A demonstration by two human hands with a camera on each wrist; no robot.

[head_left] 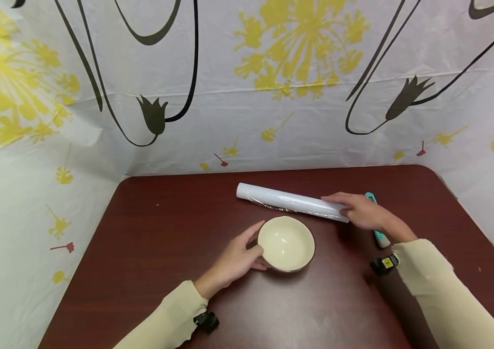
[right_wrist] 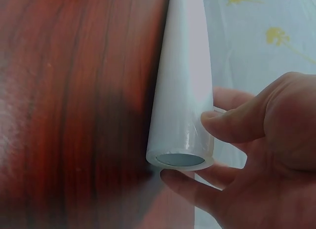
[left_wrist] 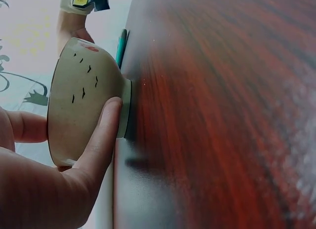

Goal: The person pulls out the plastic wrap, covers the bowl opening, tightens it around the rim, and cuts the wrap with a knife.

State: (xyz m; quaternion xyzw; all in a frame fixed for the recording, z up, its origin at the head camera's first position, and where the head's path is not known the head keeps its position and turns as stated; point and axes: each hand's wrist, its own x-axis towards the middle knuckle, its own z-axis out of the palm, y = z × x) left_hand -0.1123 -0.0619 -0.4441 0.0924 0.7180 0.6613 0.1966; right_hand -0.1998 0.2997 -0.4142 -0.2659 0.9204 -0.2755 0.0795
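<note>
A cream bowl (head_left: 286, 243) with a dark rim sits upright at the middle of the table. My left hand (head_left: 239, 257) grips its left side, the thumb at the rim and the fingers around the outside. The left wrist view shows small dark marks on the bowl's outer wall and one finger lying along it down to the foot. Behind the bowl lies a roll of clear plastic film (head_left: 288, 199), slanting across the table. My right hand (head_left: 363, 212) holds its right end. In the right wrist view the thumb presses on the roll (right_wrist: 182, 91) near its hollow end, with fingers behind and below.
A teal utility knife (head_left: 382, 240) lies on the right, partly hidden beneath my right wrist. The dark red wooden table (head_left: 164, 232) has rounded far corners. White sheeting (head_left: 273, 131) with printed flowers hangs behind it and along both sides.
</note>
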